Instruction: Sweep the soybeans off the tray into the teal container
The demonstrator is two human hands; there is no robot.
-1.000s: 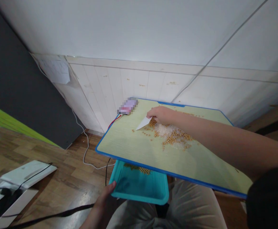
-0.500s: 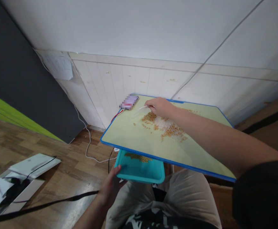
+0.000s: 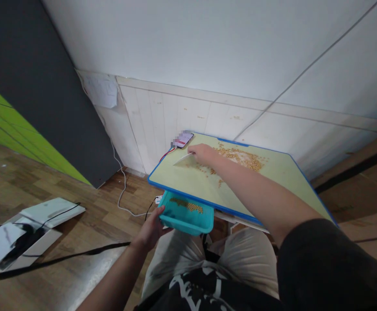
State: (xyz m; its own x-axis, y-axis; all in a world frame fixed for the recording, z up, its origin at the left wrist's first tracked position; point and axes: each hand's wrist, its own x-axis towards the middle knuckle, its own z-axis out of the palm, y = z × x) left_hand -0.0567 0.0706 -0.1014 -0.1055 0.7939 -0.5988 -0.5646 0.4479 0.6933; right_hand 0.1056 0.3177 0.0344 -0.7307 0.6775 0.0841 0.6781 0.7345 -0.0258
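The hands are both busy. The left hand [image 3: 154, 223] grips the left side of a blue-green tray [image 3: 188, 224], down by the tabletop's near edge, above the person's legs. Some small yellow balls [image 3: 193, 207] lie in the tray. The right hand [image 3: 202, 153] pinches a thin white card [image 3: 183, 160] over the left part of the tabletop [image 3: 188, 185]. Beside that hand, more yellow balls [image 3: 255, 162] are spread out with white grains [image 3: 239, 157]. A phone [image 3: 185, 140] lies at the far left corner, near a red cord [image 3: 166, 153].
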